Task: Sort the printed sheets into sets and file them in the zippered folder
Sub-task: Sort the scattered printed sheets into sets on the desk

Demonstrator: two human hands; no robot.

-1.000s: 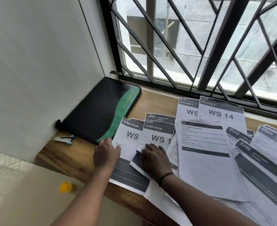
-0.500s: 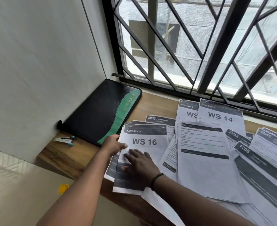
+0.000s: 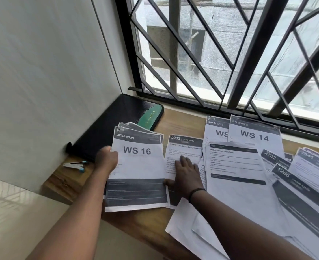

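Gripping the white WS 16 printed paper stack [image 3: 138,166] in left hand [image 3: 107,159] fingers, right hand [image 3: 186,175] flat on the 2933 sheet [image 3: 185,147]; square edges first.

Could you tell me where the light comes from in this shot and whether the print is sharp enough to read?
Head view: daylight enters through the barred window; the WS 16 sheet heading reads clearly, its small print is blurred; wide-angle distortion bends the wall edges.

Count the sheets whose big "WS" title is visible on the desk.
3. WS 16 sheet tops the stack that the left hand grips; the WS 14 sheet lies by the window; a half-covered WS sheet sits beside it. More may be buried.
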